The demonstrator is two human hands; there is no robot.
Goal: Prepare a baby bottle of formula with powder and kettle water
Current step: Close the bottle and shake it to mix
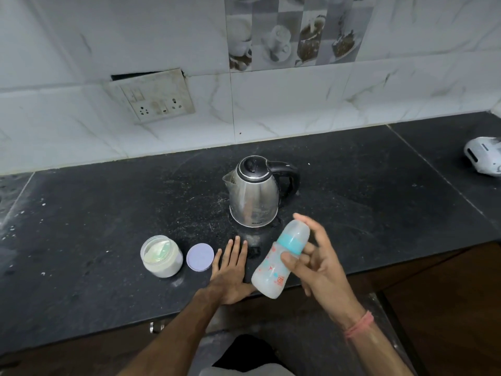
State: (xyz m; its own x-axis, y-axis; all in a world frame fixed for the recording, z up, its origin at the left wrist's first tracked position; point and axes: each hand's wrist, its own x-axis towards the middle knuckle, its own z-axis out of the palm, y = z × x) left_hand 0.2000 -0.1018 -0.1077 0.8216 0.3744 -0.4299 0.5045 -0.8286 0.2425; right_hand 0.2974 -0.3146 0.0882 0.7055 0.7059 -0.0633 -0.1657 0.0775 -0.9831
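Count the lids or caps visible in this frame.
3: the purple lid flat on the counter beside the open powder jar, the kettle lid shut, and the clear cap on the baby bottle.

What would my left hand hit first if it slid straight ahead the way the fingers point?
Probably the kettle. The left hand lies flat on the counter, fingers aimed up towards the kettle's base; nothing shows between them.

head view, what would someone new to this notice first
The baby bottle, capped and milky, is held tilted in the right hand above the counter's front edge. Behind it a steel kettle stands mid-counter, lid closed. To the left an open jar of white powder sits beside its purple lid, with the left hand resting flat next to them.
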